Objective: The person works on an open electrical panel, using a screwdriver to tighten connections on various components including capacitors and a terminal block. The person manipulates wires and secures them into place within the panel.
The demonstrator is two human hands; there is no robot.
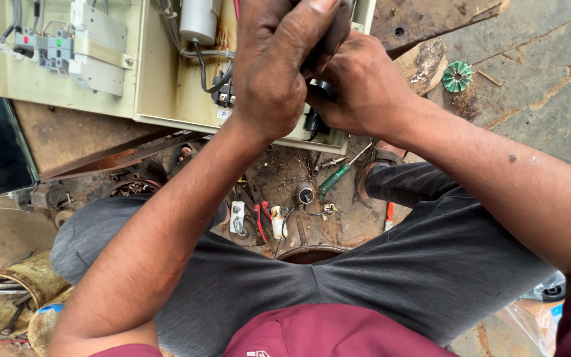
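While both hands press together over the open cream metal enclosure (166, 92), the left hand (285, 66) wraps as a fist around something mostly hidden, and the right hand (365, 86) cups a small black cylindrical part (322, 89) just under it; whether the 2 hands grip 1 object I cannot tell. That black part sits at the enclosure's lower right edge, glossy, only a sliver showing. Inside the box: a smooth white cylindrical capacitor (199, 20), black cables, a grey plastic terminal block (51, 49) with red and green marks. Below, the floor (536, 59) is cracked stone, rusty and gritty. A green-handled screwdriver (335, 177) lies between the knees, near red-handled pliers (260, 221) and a white plug-like piece (236, 217). A green ribbed round disc (457, 76) rests at right, well apart. Grey trousers (365, 277), matte fabric.
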